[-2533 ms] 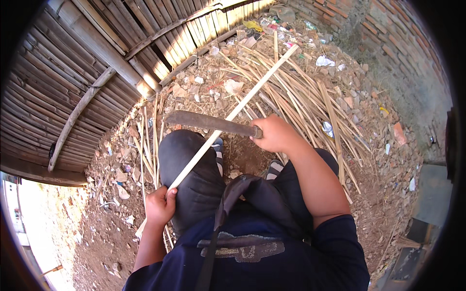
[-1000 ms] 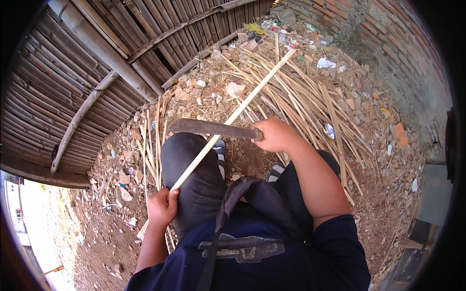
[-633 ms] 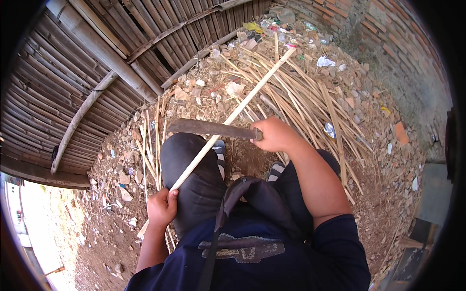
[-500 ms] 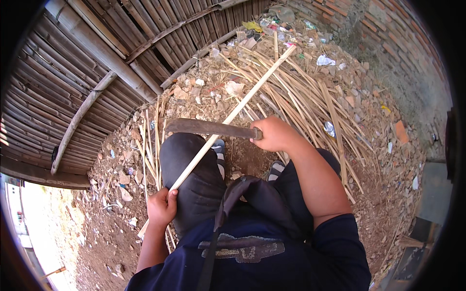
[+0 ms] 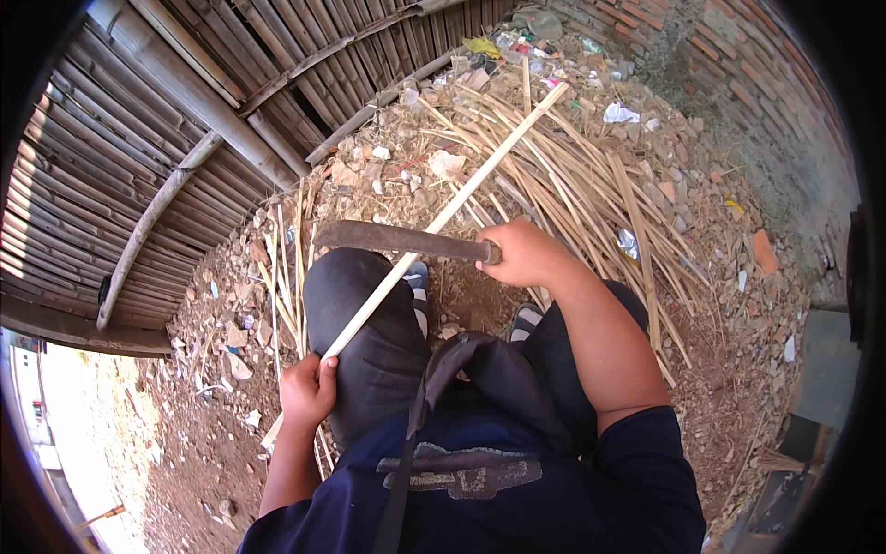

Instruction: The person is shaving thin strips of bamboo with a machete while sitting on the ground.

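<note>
My left hand [image 5: 307, 391] is closed round the lower end of a long pale bamboo strip [image 5: 489, 166], beside my left knee. The strip slants up and away to the right, and its far tip looks reddish. In my right hand [image 5: 519, 254] is the handle of a machete [image 5: 383, 238] with a dark, worn blade. That blade points left and lies across the strip around its middle, above the gap between my knees. Whether its edge bites into the strip I cannot tell.
A heap of split bamboo strips [image 5: 577, 189] lies ahead on rubble-strewn ground, with more strips [image 5: 284, 286] beside my left knee. A bamboo wall [image 5: 138, 138] rises at left, a brick wall [image 5: 766, 111] at right. Litter such as a white scrap [image 5: 620, 114] is scattered about.
The strip, the machete and both hands have hardly moved; the blade sits very slightly higher. My grip on each is the same.
</note>
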Available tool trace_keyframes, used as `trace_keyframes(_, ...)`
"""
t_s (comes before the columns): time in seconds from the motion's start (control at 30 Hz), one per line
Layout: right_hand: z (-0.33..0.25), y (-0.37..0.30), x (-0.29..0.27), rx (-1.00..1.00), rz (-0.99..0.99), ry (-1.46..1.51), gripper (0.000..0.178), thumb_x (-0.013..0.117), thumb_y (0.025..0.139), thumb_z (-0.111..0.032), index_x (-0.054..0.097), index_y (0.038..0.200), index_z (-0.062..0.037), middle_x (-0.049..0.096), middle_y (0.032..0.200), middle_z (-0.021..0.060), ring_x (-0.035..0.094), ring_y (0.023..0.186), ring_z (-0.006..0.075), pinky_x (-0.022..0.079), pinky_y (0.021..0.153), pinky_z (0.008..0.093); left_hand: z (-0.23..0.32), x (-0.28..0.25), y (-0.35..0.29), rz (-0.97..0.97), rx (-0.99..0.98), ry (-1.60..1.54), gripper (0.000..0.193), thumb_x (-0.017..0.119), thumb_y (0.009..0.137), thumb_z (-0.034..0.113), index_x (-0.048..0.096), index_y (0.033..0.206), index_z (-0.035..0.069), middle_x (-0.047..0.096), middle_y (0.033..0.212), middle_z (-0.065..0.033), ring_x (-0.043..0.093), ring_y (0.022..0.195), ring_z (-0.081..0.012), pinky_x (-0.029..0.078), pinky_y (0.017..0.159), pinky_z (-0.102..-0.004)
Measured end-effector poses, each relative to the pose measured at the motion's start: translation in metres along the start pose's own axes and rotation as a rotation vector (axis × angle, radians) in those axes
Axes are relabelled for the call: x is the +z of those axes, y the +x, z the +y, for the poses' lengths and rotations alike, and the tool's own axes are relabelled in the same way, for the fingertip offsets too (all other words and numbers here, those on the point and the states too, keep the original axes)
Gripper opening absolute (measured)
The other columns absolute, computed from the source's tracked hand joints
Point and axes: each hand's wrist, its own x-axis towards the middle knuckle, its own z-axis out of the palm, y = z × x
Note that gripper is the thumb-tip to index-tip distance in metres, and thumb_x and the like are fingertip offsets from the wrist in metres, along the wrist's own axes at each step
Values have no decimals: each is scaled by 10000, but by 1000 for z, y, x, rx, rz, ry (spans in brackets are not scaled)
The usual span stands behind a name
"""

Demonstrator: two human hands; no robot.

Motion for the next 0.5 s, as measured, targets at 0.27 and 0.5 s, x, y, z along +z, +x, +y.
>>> trace_keyframes(0.27, 7, -2, 6, -103, 83, 58, 196, 794, 829, -246, 726, 930, -93, 647, 677, 140, 651, 655, 336, 484, 625, 430, -4, 2, 0, -6, -3, -24, 512, 673, 989, 333, 463, 630, 33, 476, 523, -164, 495, 465, -367, 380, 477, -450)
trace_keyframes(0.5, -1, -2, -2, 19, -54, 3, 350, 792, 817, -295, 750, 1110, -108, 738, 919, 189, 712, 909, 389, 562, 816, 466, -7, 3, 1, -13, 1, -40, 528, 668, 995, 330, 448, 624, 25, 449, 521, -166, 451, 455, -351, 358, 476, -445)
